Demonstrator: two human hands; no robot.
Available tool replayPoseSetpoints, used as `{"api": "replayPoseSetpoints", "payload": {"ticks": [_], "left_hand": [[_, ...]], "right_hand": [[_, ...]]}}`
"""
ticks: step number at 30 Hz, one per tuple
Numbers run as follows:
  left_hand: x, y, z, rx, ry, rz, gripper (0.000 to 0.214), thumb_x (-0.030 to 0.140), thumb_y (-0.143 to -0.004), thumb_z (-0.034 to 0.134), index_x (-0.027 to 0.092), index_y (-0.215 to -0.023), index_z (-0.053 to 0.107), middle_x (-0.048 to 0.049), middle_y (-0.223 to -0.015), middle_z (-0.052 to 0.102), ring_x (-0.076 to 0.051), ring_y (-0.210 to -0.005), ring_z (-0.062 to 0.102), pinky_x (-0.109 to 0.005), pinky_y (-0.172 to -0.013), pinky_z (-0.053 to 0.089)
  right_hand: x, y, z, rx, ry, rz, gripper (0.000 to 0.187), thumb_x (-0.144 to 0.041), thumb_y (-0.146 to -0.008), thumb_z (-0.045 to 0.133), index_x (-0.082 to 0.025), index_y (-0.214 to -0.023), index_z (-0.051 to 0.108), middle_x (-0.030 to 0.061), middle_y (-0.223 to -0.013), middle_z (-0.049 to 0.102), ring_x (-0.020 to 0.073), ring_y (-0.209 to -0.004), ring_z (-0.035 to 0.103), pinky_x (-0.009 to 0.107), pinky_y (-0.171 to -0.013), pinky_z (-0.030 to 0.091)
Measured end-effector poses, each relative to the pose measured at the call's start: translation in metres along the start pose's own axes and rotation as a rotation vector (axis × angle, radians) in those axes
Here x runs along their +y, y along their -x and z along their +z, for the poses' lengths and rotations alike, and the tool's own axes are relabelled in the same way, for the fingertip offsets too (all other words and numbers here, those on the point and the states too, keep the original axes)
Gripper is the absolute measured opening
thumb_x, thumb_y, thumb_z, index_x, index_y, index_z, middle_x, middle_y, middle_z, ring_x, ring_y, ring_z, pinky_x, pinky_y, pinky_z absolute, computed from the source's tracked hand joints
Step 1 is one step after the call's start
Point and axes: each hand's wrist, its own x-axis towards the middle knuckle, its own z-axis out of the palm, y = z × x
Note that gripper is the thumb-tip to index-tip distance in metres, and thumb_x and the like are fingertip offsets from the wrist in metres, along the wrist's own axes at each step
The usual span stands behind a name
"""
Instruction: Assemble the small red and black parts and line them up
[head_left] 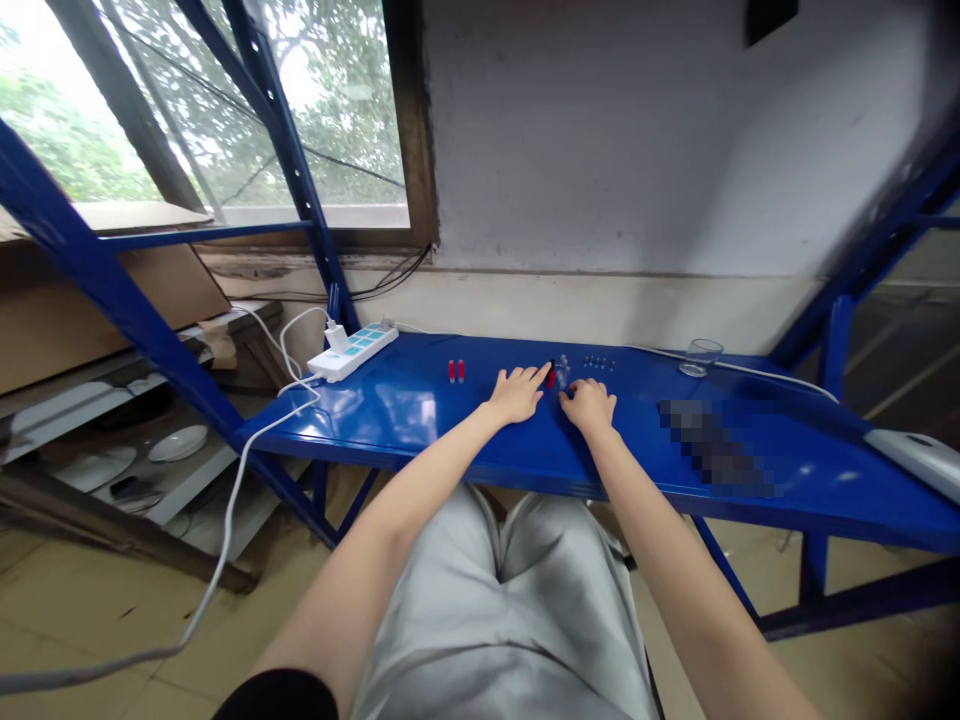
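My left hand point(516, 392) lies flat on the blue metal shelf point(420, 420), fingers stretched out, the index fingertip touching a small red part point(551, 378). My right hand point(589, 405) rests just right of it, fingers curled and pinched near a small clear piece point(563, 371); what it holds I cannot make out. Two red parts point(456, 371) stand to the left of my left hand. A row of tiny dark pieces point(598, 362) lies behind my right hand.
A white power strip point(352, 351) with a plugged cable sits at the shelf's back left. A clear glass cup point(701, 356) stands at the back right, a white object point(915, 460) at the far right edge. Blue uprights frame both sides; a wall is behind.
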Motion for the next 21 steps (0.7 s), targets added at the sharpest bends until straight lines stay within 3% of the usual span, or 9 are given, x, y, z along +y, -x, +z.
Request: {"api": "replayPoseSetpoints", "payload": {"ticks": [3, 7, 12, 15, 21], "left_hand": [[0.008, -0.007, 0.013, 0.005, 0.039, -0.061, 0.054, 0.028, -0.089, 0.032, 0.025, -0.141, 0.018, -0.0089, -0.137, 0.040, -0.028, -0.118, 0.039, -0.050, -0.093, 0.032], [0.012, -0.013, 0.016, 0.066, 0.042, -0.087, 0.046, 0.026, -0.088, 0.038, 0.022, -0.134, 0.036, -0.0101, -0.127, 0.050, -0.027, -0.112, 0.043, -0.049, -0.093, 0.030], [0.014, -0.018, 0.014, 0.237, 0.033, -0.104, 0.026, 0.030, -0.087, 0.045, 0.015, -0.103, 0.058, -0.0105, -0.104, 0.060, -0.026, -0.101, 0.049, -0.045, -0.089, 0.031], [0.014, -0.022, 0.015, 0.275, 0.079, -0.158, 0.016, 0.026, -0.085, 0.047, 0.016, -0.089, 0.059, -0.0087, -0.097, 0.062, -0.024, -0.097, 0.050, -0.041, -0.087, 0.032], [0.008, -0.021, 0.023, 0.283, 0.242, -0.264, 0.007, 0.020, -0.081, 0.053, 0.018, -0.081, 0.060, -0.0044, -0.093, 0.065, -0.021, -0.095, 0.053, -0.037, -0.083, 0.033]], "right_hand": [[-0.001, -0.003, 0.001, -0.002, -0.041, 0.020, 0.030, -0.034, -0.079, 0.048, -0.017, -0.098, 0.063, 0.0135, -0.109, 0.058, 0.0281, -0.105, 0.046, 0.044, -0.084, 0.034], [-0.002, -0.006, 0.004, 0.010, -0.086, 0.044, 0.029, -0.036, -0.078, 0.049, -0.017, -0.095, 0.065, 0.0126, -0.108, 0.059, 0.0284, -0.105, 0.046, 0.045, -0.085, 0.033], [-0.001, -0.012, 0.008, 0.017, -0.104, 0.060, 0.028, -0.036, -0.077, 0.051, -0.018, -0.094, 0.065, 0.0124, -0.108, 0.059, 0.0285, -0.104, 0.047, 0.044, -0.083, 0.033], [-0.001, -0.014, 0.008, 0.004, -0.115, 0.069, 0.027, -0.036, -0.077, 0.052, -0.019, -0.093, 0.066, 0.0114, -0.106, 0.060, 0.0272, -0.102, 0.048, 0.042, -0.082, 0.033], [0.000, -0.016, 0.009, 0.000, -0.127, 0.081, 0.026, -0.037, -0.076, 0.052, -0.020, -0.092, 0.065, 0.0092, -0.103, 0.061, 0.0258, -0.100, 0.049, 0.041, -0.081, 0.034]]}}
